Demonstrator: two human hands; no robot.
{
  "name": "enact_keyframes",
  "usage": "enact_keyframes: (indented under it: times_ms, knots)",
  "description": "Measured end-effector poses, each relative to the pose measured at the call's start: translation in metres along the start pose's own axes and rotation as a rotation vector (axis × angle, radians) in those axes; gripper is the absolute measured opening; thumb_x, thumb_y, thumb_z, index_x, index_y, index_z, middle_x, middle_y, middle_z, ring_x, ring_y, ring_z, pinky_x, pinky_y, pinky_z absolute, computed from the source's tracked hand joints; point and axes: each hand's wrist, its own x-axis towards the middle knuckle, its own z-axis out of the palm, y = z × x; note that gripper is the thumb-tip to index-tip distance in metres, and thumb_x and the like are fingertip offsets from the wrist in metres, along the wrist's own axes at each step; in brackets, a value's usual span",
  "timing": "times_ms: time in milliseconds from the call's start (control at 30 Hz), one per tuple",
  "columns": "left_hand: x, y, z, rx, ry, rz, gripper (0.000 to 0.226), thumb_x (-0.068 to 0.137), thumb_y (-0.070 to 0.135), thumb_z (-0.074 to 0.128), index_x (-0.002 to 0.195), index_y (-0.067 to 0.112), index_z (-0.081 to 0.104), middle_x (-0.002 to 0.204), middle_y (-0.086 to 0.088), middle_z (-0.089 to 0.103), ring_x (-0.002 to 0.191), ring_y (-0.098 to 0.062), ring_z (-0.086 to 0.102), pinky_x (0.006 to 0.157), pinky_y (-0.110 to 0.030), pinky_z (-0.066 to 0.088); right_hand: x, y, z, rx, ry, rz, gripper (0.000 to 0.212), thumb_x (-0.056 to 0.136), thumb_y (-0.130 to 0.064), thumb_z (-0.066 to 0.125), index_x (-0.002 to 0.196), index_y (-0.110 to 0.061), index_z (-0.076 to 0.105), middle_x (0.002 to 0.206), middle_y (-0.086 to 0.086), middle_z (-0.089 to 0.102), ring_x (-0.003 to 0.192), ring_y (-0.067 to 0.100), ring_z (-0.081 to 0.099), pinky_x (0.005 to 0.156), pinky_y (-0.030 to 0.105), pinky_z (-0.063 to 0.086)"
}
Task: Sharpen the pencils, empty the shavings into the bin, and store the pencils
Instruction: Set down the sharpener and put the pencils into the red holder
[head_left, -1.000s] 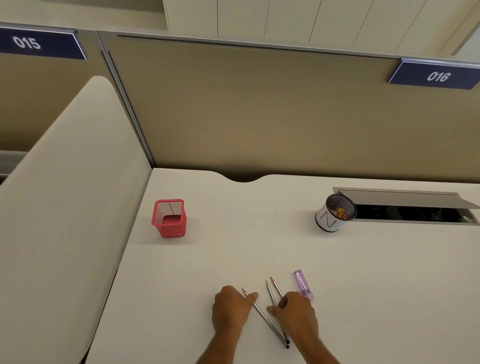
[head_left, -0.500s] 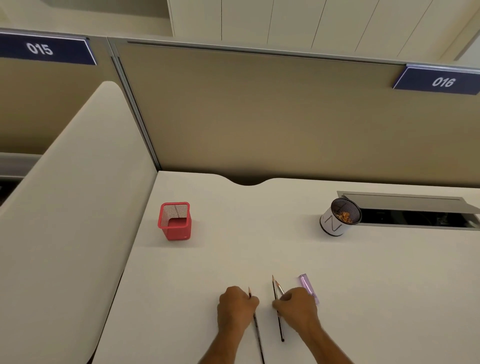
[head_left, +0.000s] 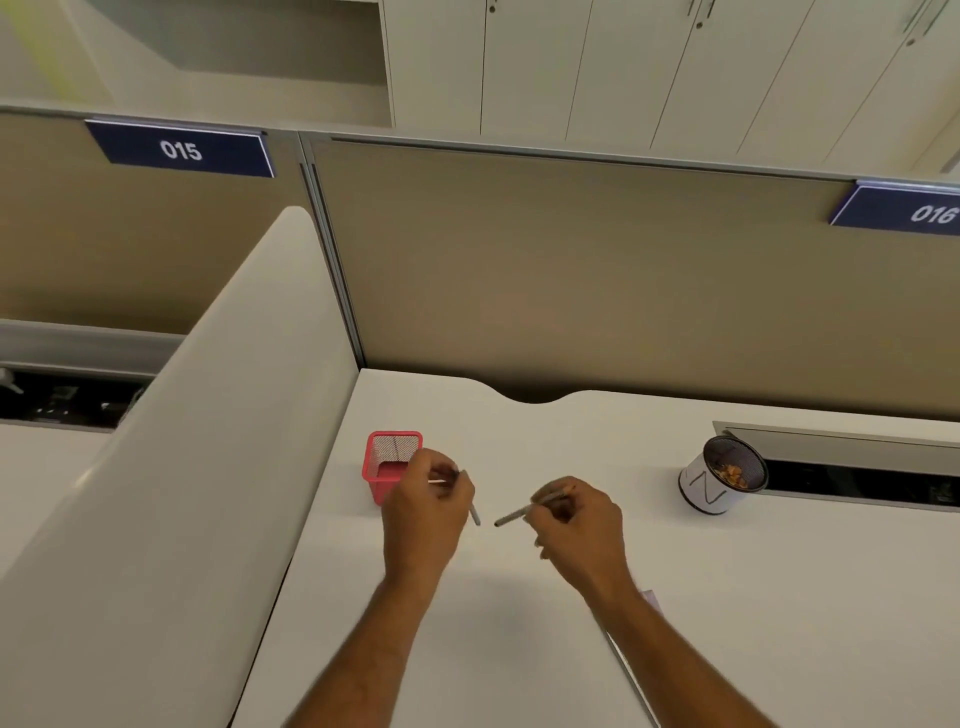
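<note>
The white desk top (head_left: 519, 649) had lost two of its pencils: both hands had lifted off it since a second before. The white cylindrical bin (head_left: 707, 491), tipped on its side, already held orange shavings. Just beside the red square mesh holder (head_left: 382, 467), the left hand (head_left: 423, 512) pinched one grey pencil (head_left: 474, 513); the right hand (head_left: 579, 525) gripped another grey pencil (head_left: 514, 515). Storing seemed underway. A third pencil (head_left: 626, 670) lay under the right forearm.

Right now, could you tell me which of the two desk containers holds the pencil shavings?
The white round mesh-lined bin at the right holds orange shavings; the red square mesh pencil holder beside the left hand shows none.
</note>
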Motion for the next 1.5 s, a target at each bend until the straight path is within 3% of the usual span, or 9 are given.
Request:
enact_keyframes:
  times_ms: [133, 233, 367, 533, 633, 800, 1033, 1367, 1500]
  knots:
    - [0.038, 0.006, -0.030, -0.009, 0.146, 0.069, 0.013, 0.082, 0.014, 0.073, 0.082, 0.018, 0.060, 0.077, 0.005, 0.067, 0.069, -0.007, 0.066, 0.055, -0.005, 0.044, 0.015, -0.031, 0.036, -0.007, -0.036, -0.142, 0.008, 0.076, -0.013, 0.072, 0.082, -0.019, 0.070, 0.071, -0.003, 0.073, 0.060, 0.016, 0.070, 0.063, 0.037, 0.062]
    - [0.058, -0.001, -0.044, 0.013, 0.198, 0.073, 0.012, 0.083, 0.018, 0.073, 0.086, 0.016, 0.061, 0.082, 0.001, 0.069, 0.073, -0.014, 0.066, 0.057, -0.013, 0.046, 0.024, -0.044, 0.063, -0.045, -0.068, -0.197, 0.010, 0.079, -0.017, 0.070, 0.089, -0.020, 0.071, 0.079, -0.007, 0.073, 0.066, 0.011, 0.070, 0.067, 0.030, 0.062]
    - [0.070, -0.023, -0.047, 0.075, 0.173, 0.057, 0.013, 0.084, 0.020, 0.072, 0.088, 0.014, 0.061, 0.088, -0.006, 0.072, 0.076, -0.021, 0.068, 0.056, -0.016, 0.048, 0.038, -0.045, 0.093, -0.125, -0.108, -0.227, 0.015, 0.084, -0.022, 0.067, 0.097, -0.017, 0.071, 0.093, -0.003, 0.075, 0.083, 0.009, 0.069, 0.072, 0.019, 0.057]
    - [0.071, -0.057, -0.037, 0.108, 0.102, -0.004, 0.012, 0.084, 0.016, 0.072, 0.090, 0.013, 0.061, 0.094, -0.011, 0.073, 0.082, -0.028, 0.071, 0.054, -0.010, 0.045, 0.053, -0.035, 0.120, -0.209, -0.150, -0.203, 0.018, 0.090, -0.026, 0.065, 0.106, -0.020, 0.070, 0.104, -0.003, 0.075, 0.090, 0.010, 0.067, 0.079, 0.022, 0.055]
    - [0.072, -0.073, -0.031, 0.141, 0.064, -0.015, 0.013, 0.084, 0.019, 0.072, 0.093, 0.016, 0.062, 0.100, -0.011, 0.073, 0.085, -0.029, 0.071, 0.059, -0.021, 0.057, 0.060, -0.027, 0.132, -0.260, -0.174, -0.190, 0.023, 0.091, -0.029, 0.064, 0.112, -0.021, 0.070, 0.108, -0.003, 0.075, 0.092, 0.012, 0.068, 0.082, 0.021, 0.052]
    - [0.075, -0.091, -0.023, 0.189, 0.038, -0.011, 0.018, 0.083, 0.022, 0.073, 0.098, 0.014, 0.066, 0.102, -0.010, 0.073, 0.086, -0.029, 0.071, 0.070, -0.043, 0.063, 0.066, -0.020, 0.145, -0.338, -0.226, -0.221, 0.024, 0.093, -0.030, 0.061, 0.113, -0.023, 0.071, 0.106, -0.003, 0.076, 0.089, 0.014, 0.069, 0.086, 0.028, 0.056]
    - [0.075, -0.102, -0.021, 0.195, 0.054, -0.012, 0.017, 0.081, 0.017, 0.075, 0.096, 0.015, 0.068, 0.090, -0.008, 0.071, 0.081, -0.024, 0.066, 0.070, -0.039, 0.061, 0.068, -0.012, 0.152, -0.400, -0.262, -0.239, 0.025, 0.093, -0.030, 0.058, 0.113, -0.024, 0.071, 0.102, 0.001, 0.076, 0.085, 0.019, 0.068, 0.084, 0.033, 0.058]
    - [0.065, -0.114, -0.021, 0.281, 0.015, -0.039, 0.026, 0.079, 0.019, 0.078, 0.102, 0.016, 0.067, 0.099, -0.010, 0.071, 0.085, -0.025, 0.064, 0.074, -0.040, 0.060, 0.055, 0.001, 0.129, -0.334, -0.268, -0.174, 0.041, 0.085, -0.032, 0.070, 0.125, -0.024, 0.063, 0.106, -0.005, 0.074, 0.096, 0.012, 0.067, 0.094, 0.026, 0.049]
    - [0.061, -0.115, -0.025, 0.308, 0.006, 0.013, 0.043, 0.073, 0.018, 0.083, 0.111, 0.017, 0.062, 0.106, -0.009, 0.067, 0.087, -0.025, 0.061, 0.072, -0.036, 0.057, 0.044, 0.020, 0.091, -0.274, -0.218, -0.119, 0.034, 0.078, -0.031, 0.077, 0.111, -0.025, 0.068, 0.088, -0.011, 0.073, 0.071, 0.001, 0.064, 0.079, 0.015, 0.051]
